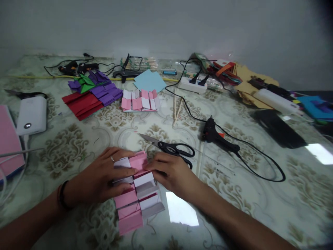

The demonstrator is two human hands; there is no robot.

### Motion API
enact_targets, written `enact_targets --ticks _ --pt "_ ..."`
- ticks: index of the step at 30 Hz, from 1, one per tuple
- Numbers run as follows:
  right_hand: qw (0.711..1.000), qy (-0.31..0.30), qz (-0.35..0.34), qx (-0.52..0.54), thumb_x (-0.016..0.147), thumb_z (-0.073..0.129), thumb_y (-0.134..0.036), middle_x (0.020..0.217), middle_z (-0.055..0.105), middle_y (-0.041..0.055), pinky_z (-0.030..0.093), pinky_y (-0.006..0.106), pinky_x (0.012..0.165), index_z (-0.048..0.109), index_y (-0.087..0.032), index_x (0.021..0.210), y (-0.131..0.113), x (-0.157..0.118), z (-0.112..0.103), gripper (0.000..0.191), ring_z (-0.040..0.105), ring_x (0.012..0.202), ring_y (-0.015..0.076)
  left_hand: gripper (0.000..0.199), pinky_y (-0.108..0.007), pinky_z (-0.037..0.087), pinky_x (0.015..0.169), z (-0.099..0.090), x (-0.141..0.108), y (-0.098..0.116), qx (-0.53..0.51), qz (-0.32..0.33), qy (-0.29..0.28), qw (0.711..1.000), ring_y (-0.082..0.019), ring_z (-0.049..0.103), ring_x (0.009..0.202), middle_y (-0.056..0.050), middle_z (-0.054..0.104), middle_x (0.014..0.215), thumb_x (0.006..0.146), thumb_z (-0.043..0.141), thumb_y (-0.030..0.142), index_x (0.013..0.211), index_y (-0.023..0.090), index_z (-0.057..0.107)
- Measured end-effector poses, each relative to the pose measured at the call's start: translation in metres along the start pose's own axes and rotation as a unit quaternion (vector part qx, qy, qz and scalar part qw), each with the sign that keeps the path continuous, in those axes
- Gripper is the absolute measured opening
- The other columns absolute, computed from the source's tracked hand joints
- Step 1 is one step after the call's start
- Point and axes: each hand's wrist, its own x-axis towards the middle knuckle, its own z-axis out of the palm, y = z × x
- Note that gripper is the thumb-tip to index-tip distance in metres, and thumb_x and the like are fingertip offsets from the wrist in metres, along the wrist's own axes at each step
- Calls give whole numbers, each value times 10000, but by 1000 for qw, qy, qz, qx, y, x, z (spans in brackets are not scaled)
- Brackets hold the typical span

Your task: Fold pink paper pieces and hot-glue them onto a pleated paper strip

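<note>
A folded pink-and-white paper piece (128, 200) lies in front of me on the tabletop, its flaps standing up in two columns. Across its upper left part rests my left hand (110, 173), fingers stretched out and spread, pressing on the flaps. My right hand (169, 170) is closed at the upper right edge, fingertips pinched on a pink flap; the exact grip is partly hidden. Just beyond the right hand lie black-handled scissors (173, 147), blades pointing left. A similar pink-and-white folded paper (140, 100) sits farther back.
To the right is a black glue gun (217, 135) with its looping cord. Red folded paper (82, 104), purple folded paper (108, 93) and light blue sheets (149, 80) lie behind. A power strip (192, 85), a white power bank (32, 114) and a dark phone-like slab (281, 128) stand around.
</note>
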Motion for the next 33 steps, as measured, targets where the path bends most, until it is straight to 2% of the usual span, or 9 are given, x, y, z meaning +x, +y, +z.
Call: enact_targets --ticks 5,10,14,18,25,33 --pt "1000 -11 10 9 987 597 -206 876 697 32 475 218 724 748 -190 937 1 1 -1 159 663 813 120 273 -463 489 1074 -1 0 1 7 5 -7 1000 -271 534 1320 -66 520 1506 948 645 384 1201 306 710" --pt "999 4 -22 37 1004 587 -239 885 700 28 462 212 719 752 -199 998 2 4 -2 169 653 800 111 284 -474 480 1084 -6 2 3 7 -5 -40 999 -280 536 1326 -68 517 1519 962 619 373 1223 301 705" --pt "1000 -7 -22 17 995 599 -242 852 688 26 455 223 729 753 -197 978 3 5 0 161 640 790 121 281 -456 472 1084 -3 0 2 -4 -3 -15 1000 -272 542 1315 -52 545 1497 942 644 402 1198 314 719" --pt "1000 -10 -16 11 989 605 -234 856 693 28 456 224 734 752 -208 980 3 5 2 150 643 802 125 290 -461 473 1087 0 -2 1 -9 -5 -16 1000 -275 536 1321 -58 544 1500 933 651 416 1193 304 717" --pt "1000 11 -10 24 999 591 -260 851 685 36 459 223 704 724 -175 992 -1 3 0 158 635 774 127 358 -523 488 1111 -10 0 4 -5 -8 -61 998 -324 537 1340 -58 515 1522 938 635 415 1277 308 676" --pt "999 -1 -27 25 1011 572 -264 843 685 29 461 228 727 730 -201 968 -3 3 2 175 633 778 125 310 -464 473 1112 -4 -1 2 -17 5 -29 999 -276 539 1343 -55 535 1506 936 641 433 1211 305 708"
